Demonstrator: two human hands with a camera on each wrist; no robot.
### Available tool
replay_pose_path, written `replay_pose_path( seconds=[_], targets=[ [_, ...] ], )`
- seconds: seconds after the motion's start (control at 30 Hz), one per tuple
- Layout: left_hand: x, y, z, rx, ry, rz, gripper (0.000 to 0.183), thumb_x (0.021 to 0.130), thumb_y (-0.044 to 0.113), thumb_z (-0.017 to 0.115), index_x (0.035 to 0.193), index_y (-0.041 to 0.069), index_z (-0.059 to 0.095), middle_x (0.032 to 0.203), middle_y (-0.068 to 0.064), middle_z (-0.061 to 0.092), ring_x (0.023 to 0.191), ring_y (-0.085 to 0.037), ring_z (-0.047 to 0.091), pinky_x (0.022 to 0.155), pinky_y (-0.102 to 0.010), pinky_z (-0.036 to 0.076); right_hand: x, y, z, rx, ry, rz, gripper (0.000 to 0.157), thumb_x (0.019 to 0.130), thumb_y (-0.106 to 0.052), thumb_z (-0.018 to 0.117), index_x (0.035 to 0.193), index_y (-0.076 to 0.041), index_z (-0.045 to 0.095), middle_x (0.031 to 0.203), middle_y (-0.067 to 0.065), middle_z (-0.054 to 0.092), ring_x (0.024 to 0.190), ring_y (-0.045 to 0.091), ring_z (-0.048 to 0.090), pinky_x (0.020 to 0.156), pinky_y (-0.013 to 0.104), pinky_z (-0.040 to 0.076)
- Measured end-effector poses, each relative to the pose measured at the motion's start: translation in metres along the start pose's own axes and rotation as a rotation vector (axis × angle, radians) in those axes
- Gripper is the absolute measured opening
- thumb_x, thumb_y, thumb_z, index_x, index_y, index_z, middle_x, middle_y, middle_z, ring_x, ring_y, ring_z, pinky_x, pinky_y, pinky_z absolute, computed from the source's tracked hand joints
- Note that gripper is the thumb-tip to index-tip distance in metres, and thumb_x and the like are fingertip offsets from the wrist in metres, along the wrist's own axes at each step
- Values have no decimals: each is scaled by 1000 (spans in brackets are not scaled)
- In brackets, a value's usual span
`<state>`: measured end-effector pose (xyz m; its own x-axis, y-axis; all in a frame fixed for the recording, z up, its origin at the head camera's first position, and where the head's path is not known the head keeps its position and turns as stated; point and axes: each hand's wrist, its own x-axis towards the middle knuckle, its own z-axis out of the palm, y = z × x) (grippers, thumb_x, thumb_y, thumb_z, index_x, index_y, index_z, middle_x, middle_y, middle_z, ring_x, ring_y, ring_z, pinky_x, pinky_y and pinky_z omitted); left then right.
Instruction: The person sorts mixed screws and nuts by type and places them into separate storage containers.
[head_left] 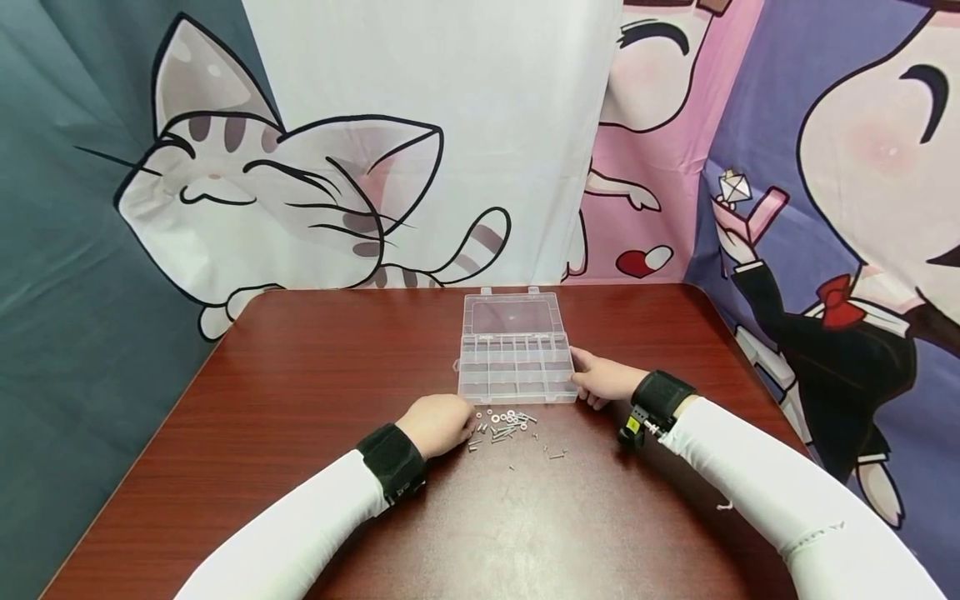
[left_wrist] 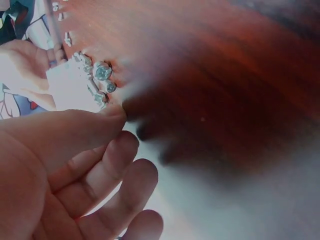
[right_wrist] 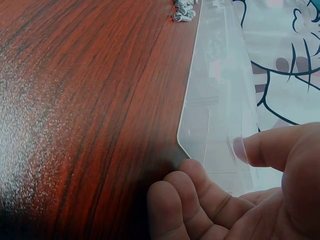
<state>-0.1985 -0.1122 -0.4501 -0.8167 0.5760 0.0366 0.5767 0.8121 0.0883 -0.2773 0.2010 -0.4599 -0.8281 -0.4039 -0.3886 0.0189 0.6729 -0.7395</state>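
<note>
A clear plastic compartment box (head_left: 517, 367) lies on the table with its lid folded back, its compartments showing no contents. My right hand (head_left: 600, 379) grips the box's right side, thumb (right_wrist: 241, 150) against the wall and curled fingers (right_wrist: 190, 182) at the front corner. My left hand (head_left: 438, 421) is low over the table by the box's left front corner, fingers loosely curled. Nothing shows between its thumb (left_wrist: 107, 116) and fingers; the index fingertip is hidden. Just right of it lies a loose pile of silvery screws (head_left: 504, 432) and washers (head_left: 496, 419).
A few stray small screws (head_left: 557, 456) lie in front of the pile, nearer me. The brown wooden table (head_left: 337, 350) ends at the back against a cartoon-printed curtain (head_left: 450, 83). Both wrists wear black bands (head_left: 393, 461).
</note>
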Motion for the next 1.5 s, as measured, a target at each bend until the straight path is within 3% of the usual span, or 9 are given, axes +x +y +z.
replay_pose_path(
  seconds=[0.1, 0.27, 0.47, 0.67, 1.0, 1.23, 1.5],
  targets=[
    [2, -2, -1, -26, 20, -10, 27, 87, 20, 69, 65, 23, 53, 64, 9, 53, 57, -11, 52, 56, -37, 48, -1, 2, 1, 9, 3, -2, 68, 102, -14, 45, 158, -10, 6, 76, 12, 57, 56, 20, 54, 54, 33, 51],
    [9, -7, -12, -76, 112, -65, 19, 87, 16, 67, 73, 23, 57, 71, 9, 53, 63, -9, 50, 60, -31, 45, -2, 4, 2, 13, 11, -13, 66, 102, -12, 46, 157, -7, 11, 76, 14, 58, 57, 20, 57, 54, 34, 52],
    [23, -16, -24, -113, 176, -136, 19, 90, 14, 65, 74, 22, 57, 75, 7, 53, 65, -10, 48, 60, -30, 42, -6, 3, 3, 110, 59, -16, 63, 97, -6, 50, 152, 0, 22, 98, 20, 59, 61, 22, 60, 57, 37, 56],
    [39, -25, -22, -123, 151, -182, 18, 90, 16, 68, 74, 21, 62, 74, 6, 57, 66, -12, 51, 60, -31, 44, -6, 7, 6, 234, 66, -2, 61, 93, -1, 49, 149, 3, 26, 102, 21, 53, 65, 22, 58, 60, 37, 58],
    [65, -35, -15, -115, 89, -208, 21, 88, 16, 69, 68, 21, 61, 72, 4, 59, 65, -15, 53, 57, -34, 44, -8, 7, 6, 285, 41, -24, 66, 89, 2, 51, 150, 3, 25, 101, 19, 49, 70, 19, 55, 65, 37, 58],
    [72, -36, -11, -97, 67, -220, 17, 87, 17, 71, 72, 22, 68, 77, 3, 62, 70, -14, 57, 61, -36, 48, -10, 2, 8, 309, 66, -43, 84, 85, 7, 54, 157, -6, 13, 104, 19, 46, 70, 19, 54, 63, 38, 58],
    [76, -36, -9, -131, 50, -230, 11, 87, 18, 74, 75, 20, 73, 81, 3, 66, 72, -16, 60, 65, -38, 51, -9, 4, 8, 317, 64, -38, 87, 86, 7, 56, 158, -8, 11, 105, 19, 43, 70, 19, 55, 64, 38, 59]
  ],
)
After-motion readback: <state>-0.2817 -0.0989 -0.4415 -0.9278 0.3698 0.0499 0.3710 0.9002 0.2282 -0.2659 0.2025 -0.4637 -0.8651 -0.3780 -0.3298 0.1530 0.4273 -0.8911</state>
